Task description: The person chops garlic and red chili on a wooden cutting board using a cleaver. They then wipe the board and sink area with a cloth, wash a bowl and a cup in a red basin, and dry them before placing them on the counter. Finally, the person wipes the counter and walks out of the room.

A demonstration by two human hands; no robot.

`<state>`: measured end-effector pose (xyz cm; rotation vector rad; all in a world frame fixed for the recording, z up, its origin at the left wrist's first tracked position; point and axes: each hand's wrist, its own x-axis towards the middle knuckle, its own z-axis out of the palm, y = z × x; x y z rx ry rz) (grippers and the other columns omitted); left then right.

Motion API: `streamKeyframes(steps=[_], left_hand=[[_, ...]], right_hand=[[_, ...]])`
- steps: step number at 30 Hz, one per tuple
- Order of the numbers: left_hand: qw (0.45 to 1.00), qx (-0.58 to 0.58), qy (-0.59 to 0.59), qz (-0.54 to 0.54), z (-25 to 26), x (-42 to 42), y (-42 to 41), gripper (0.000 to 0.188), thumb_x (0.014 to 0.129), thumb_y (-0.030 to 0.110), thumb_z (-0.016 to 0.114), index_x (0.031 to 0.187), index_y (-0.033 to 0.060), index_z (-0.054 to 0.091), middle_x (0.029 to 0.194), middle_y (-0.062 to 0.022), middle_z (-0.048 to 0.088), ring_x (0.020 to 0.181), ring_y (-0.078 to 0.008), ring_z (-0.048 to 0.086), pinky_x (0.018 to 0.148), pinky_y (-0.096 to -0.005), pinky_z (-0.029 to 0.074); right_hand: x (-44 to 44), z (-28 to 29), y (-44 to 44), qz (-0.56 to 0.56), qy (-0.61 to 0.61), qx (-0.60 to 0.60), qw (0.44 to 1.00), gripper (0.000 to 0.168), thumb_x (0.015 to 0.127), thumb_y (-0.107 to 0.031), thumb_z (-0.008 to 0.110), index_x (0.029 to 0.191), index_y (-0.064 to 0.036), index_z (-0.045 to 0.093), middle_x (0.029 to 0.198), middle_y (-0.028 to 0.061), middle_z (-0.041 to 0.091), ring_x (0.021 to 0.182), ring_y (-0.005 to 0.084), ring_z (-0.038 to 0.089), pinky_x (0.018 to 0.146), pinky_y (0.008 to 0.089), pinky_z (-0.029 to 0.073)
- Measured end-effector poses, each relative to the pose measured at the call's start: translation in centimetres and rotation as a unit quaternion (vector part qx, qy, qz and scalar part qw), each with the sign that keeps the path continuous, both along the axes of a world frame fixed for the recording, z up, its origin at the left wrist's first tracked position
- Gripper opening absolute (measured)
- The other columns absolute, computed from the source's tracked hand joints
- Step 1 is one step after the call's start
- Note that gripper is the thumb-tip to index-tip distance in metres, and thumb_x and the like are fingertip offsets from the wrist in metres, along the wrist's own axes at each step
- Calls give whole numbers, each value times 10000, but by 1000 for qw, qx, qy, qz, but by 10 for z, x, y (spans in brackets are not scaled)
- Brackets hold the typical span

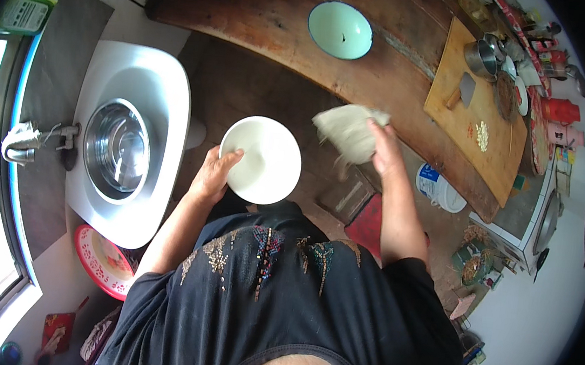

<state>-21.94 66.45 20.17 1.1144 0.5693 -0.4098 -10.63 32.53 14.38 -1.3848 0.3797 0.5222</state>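
Observation:
My left hand [214,174] grips the near left rim of a white bowl [268,161], its thumb over the inside wall. The bowl's inside faces up toward me, and nothing shows in it. To the right, a pale, frayed cloth [347,132] hangs from my right hand [384,148], blurred along its edges. Bowl and cloth are apart, both held above the floor between the sink and the wooden table. Beyond them, a pale green enamel bowl [340,31] with a dark mark inside rests on the table.
At left, a metal basin [117,151] sits in the white sink [173,81] beside a tap [67,137]. The wooden table [264,37] carries a cutting board [442,83] with a cleaver [465,91] and chopped pieces [482,136]. Below stand a white bucket [442,189] and a red stool [365,224].

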Motion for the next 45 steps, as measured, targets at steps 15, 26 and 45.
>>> streamKeyframes(steps=[15, 26, 45], left_hand=[[988, -89, -75, -105, -11, 229, -61, 318, 875, 58, 545, 1159, -84, 539, 1007, -132, 639, 887, -194, 625, 791, -311, 500], [987, -1, -46, -155, -84, 449, -277, 317, 829, 119, 612, 1110, -23, 574, 965, -142, 644, 830, -274, 655, 625, -412, 573], [995, 69, 60, -50, -137, 513, -352, 408, 843, 180, 642, 1152, -58, 524, 955, -191, 639, 704, -295, 660, 486, -394, 546]], right_hand=[[100, -61, -46, 309, 118, -640, 693, 704, 849, -205, 582, 1457, -156, 229, 1505, 127, 169, 1373, 346, 203, 1088, 467, 283], [69, -97, -79, 250, -101, -606, 748, 734, 736, -147, 646, 1395, -50, 336, 1392, 323, 269, 1262, 517, 280, 1045, 557, 280], [75, -86, -99, 260, -212, -564, 755, 675, 668, -46, 620, 1310, 16, 421, 1296, 320, 341, 1176, 515, 336, 1013, 580, 275]])
